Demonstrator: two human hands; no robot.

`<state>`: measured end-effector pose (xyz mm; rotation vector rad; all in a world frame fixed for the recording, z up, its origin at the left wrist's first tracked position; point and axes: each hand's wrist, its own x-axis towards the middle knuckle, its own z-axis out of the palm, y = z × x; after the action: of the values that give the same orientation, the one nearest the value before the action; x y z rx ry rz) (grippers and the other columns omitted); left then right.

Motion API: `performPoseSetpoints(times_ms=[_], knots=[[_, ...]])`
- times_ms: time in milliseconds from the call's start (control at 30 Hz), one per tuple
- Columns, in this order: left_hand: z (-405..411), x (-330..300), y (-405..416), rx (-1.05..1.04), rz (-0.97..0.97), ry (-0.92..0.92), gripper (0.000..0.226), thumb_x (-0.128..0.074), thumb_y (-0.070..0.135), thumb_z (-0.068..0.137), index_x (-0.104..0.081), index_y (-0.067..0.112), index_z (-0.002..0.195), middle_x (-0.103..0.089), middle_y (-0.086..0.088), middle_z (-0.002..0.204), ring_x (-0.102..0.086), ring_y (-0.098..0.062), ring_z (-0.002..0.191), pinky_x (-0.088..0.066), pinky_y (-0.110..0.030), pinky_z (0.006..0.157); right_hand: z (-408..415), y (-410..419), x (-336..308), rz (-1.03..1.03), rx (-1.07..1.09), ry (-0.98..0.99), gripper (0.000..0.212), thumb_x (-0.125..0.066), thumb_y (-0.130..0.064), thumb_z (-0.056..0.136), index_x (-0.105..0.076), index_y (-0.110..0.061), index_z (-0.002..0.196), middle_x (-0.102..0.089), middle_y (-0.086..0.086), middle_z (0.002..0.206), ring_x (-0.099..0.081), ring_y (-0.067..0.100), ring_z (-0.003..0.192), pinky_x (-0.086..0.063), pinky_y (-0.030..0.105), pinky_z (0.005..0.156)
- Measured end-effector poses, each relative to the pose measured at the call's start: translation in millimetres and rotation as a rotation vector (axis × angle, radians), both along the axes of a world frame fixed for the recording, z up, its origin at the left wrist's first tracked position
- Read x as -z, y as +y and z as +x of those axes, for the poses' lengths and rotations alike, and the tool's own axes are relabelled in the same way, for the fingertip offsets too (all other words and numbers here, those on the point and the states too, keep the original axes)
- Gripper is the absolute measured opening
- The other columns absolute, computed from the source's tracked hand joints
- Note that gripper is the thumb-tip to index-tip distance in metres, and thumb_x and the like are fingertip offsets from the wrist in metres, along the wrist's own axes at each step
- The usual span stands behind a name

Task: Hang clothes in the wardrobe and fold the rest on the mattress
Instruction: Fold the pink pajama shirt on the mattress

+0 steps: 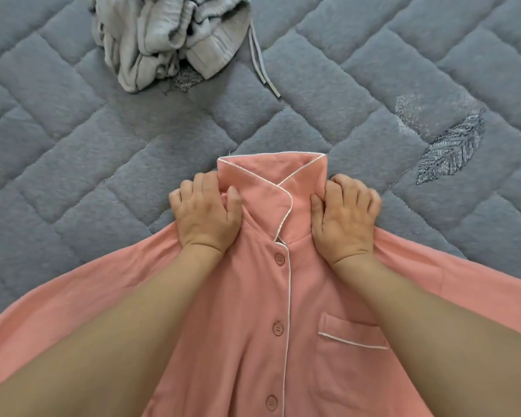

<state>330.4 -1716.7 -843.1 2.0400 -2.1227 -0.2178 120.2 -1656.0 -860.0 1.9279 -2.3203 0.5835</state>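
Under me I saw one mattress (pixel 73 152), its cover a grey-blue fleecy fabric quilted into slanted brick-like blocks, with two stitched leaf figures at the right, one dark (pixel 451 152) and one pale (pixel 409 112).

Next in size was one pink shirt (pixel 253 341), soft matte cloth edged in thin white piping, lying front-up on the mattress and spreading wide toward the bottom edge of the view. Its collar (pixel 262 173) stood up, folded across itself in a V. One patch pocket (pixel 349 332), rectangular with a piped top edge, sat on the chest beside my right forearm.

Well apart from the shirt, near the top edge, lay one crumpled heap of pale grey knit trousers (pixel 163 37), with a ribbed waistband and a flat drawstring (pixel 260 61) trailing down onto the mattress.

My two bare hands were on the shirt's shoulders. My left hand (pixel 206 212) had its fingers curled, bunching cloth just left of the collar. My right hand (pixel 345 215) gripped the cloth just right of the collar in the same way.

Smallest, I counted three round pink buttons (pixel 279 259) showing in a line down the front.
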Motion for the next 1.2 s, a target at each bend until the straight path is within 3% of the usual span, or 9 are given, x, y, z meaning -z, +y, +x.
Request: performPoseSetpoints(times_ms=[133,267,367,500,600,700,800,933,1200], knots=[[-1.6,-11.8,-21.1,-0.024,0.138,0.171,0.022,-0.038,0.032,0.079,-0.051,0.017,0.088,-0.053,0.002,0.079,-0.046,-0.027,0.087,-0.024,-0.039,0.081,-1.5,2.0,-1.9,-0.034,0.003,-0.053,0.024,-0.051,-0.028,0.096,-0.060,-0.010,0.108,-0.059,0.010,0.118,-0.047,0.031,0.109,-0.026,0.045,0.100],[12.5,-53.3,-36.8,-0.047,0.446,0.645,0.006,-0.052,0.022,0.075,-0.056,0.025,0.078,-0.059,0.007,0.074,-0.056,-0.012,0.073,-0.042,-0.038,0.080,-1.9,5.7,-26.1,-0.061,-0.021,-0.192,0.018,-0.052,-0.021,0.098,-0.061,-0.007,0.104,-0.062,0.013,0.110,-0.054,0.035,0.102,-0.029,0.043,0.094],[16.0,-89.2,-4.3,0.017,0.373,0.807,0.018,-0.054,0.007,0.079,-0.058,0.025,0.076,-0.060,0.004,0.071,-0.055,-0.017,0.068,-0.042,-0.045,0.074,-11.1,30.6,-52.7,-0.163,-0.083,-0.273,0.012,-0.050,-0.013,0.097,-0.060,-0.006,0.100,-0.061,0.015,0.100,-0.054,0.036,0.091,-0.036,0.044,0.082],[36.0,-107.7,74.5,0.219,0.280,0.536,0.030,-0.047,0.017,0.066,-0.073,0.017,0.081,-0.070,0.000,0.105,-0.060,-0.024,0.108,-0.035,-0.042,0.103,-20.1,115.3,-78.5,-0.066,-0.335,-0.209,0.027,-0.050,-0.010,0.077,-0.068,-0.005,0.096,-0.063,0.014,0.120,-0.056,0.035,0.108,-0.040,0.051,0.088],[41.4,-110.1,117.0,0.116,0.329,0.637,0.028,-0.040,0.018,0.062,-0.067,0.016,0.067,-0.067,0.002,0.109,-0.056,-0.019,0.114,-0.030,-0.053,0.105,-21.8,150.3,-89.6,0.084,-0.367,-0.224,0.036,-0.044,-0.017,0.076,-0.072,-0.007,0.096,-0.060,0.014,0.128,-0.055,0.037,0.118,-0.041,0.054,0.095],[23.9,-96.9,122.6,0.095,0.165,0.458,0.043,-0.038,0.021,0.076,-0.069,0.015,0.105,-0.057,0.001,0.133,-0.045,-0.019,0.130,-0.023,-0.052,0.113,4.3,131.6,-92.7,0.154,-0.287,-0.217,0.040,-0.041,-0.025,0.091,-0.066,-0.007,0.118,-0.053,0.015,0.140,-0.049,0.035,0.129,-0.035,0.053,0.107],[19.9,-59.5,119.5,0.185,0.292,0.094,0.053,-0.030,0.038,0.100,-0.029,0.030,0.153,-0.011,0.004,0.166,-0.003,-0.017,0.152,0.002,-0.057,0.120,44.9,102.0,-73.6,0.343,-0.261,-0.105,0.051,-0.037,-0.037,0.101,-0.040,-0.018,0.148,-0.025,0.012,0.160,-0.020,0.030,0.149,-0.013,0.052,0.119],[28.8,-14.3,120.7,0.203,0.272,-0.108,0.065,-0.015,0.056,0.098,0.002,0.036,0.158,0.012,0.002,0.166,0.019,-0.019,0.151,0.010,-0.064,0.116,56.8,90.4,-32.1,0.391,-0.140,0.000,0.066,-0.034,-0.050,0.096,-0.020,-0.027,0.156,-0.011,0.010,0.164,-0.003,0.033,0.151,0.001,0.052,0.121],[33.8,9.2,118.1,0.240,0.140,-0.126,0.071,-0.029,0.055,0.094,-0.018,0.028,0.158,-0.007,-0.007,0.167,0.001,-0.028,0.154,0.001,-0.067,0.117,55.3,83.4,-14.9,0.368,-0.145,0.019,0.072,-0.038,-0.052,0.088,-0.030,-0.026,0.154,-0.018,0.013,0.163,-0.011,0.036,0.150,-0.006,0.057,0.119]])
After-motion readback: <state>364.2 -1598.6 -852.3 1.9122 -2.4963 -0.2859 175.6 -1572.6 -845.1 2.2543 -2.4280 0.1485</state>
